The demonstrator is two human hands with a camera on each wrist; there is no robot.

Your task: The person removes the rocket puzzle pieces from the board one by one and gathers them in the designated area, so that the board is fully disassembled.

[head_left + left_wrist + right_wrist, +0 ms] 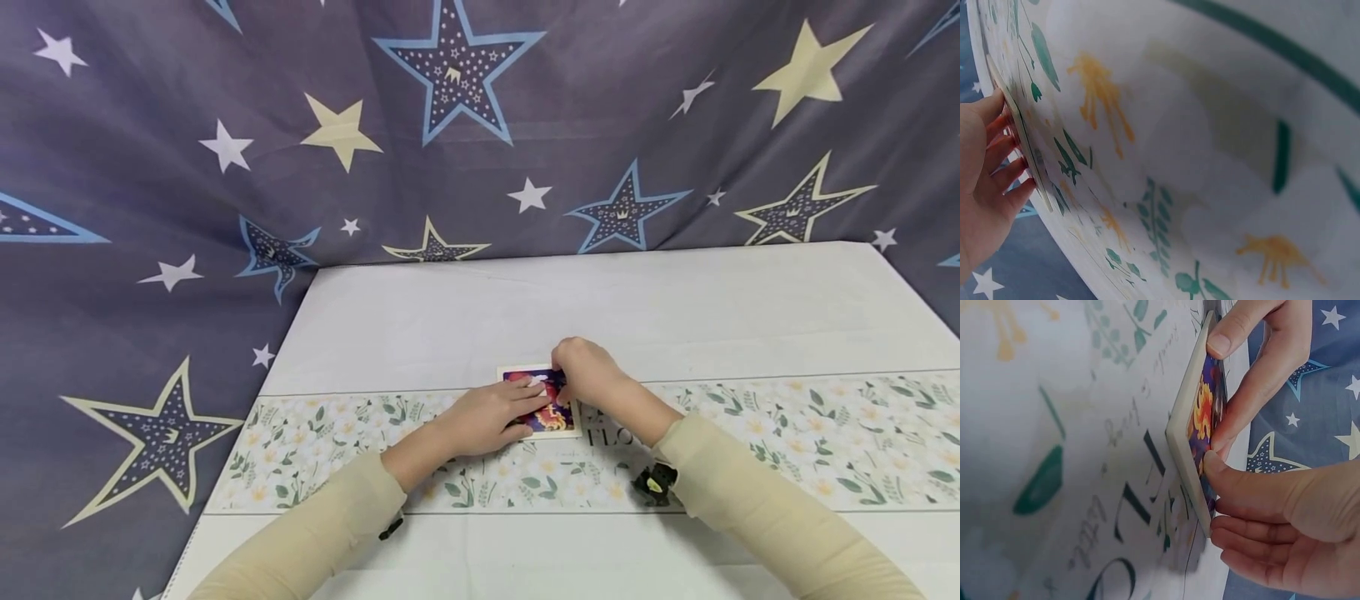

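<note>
A small rectangular picture board (555,421) with a cream border and a bright purple, red and yellow picture lies on the printed cloth. My left hand (491,417) rests on its left part, fingers stretched across the picture. In the left wrist view those fingers (1007,147) lie over the board (1019,122). At the far right corner my right hand (588,375) grips the board. The right wrist view shows that thumb (1229,478) on the picture face, with the curled fingers (1254,540) at the edge. A white patch of the picture shows beside the left fingers.
The white tablecloth (600,317) has a floral band (750,442) with dark lettering under and beside the board. A dark star-patterned curtain (480,183) hangs behind the table and along its left side. A black strap (656,483) is on the right wrist.
</note>
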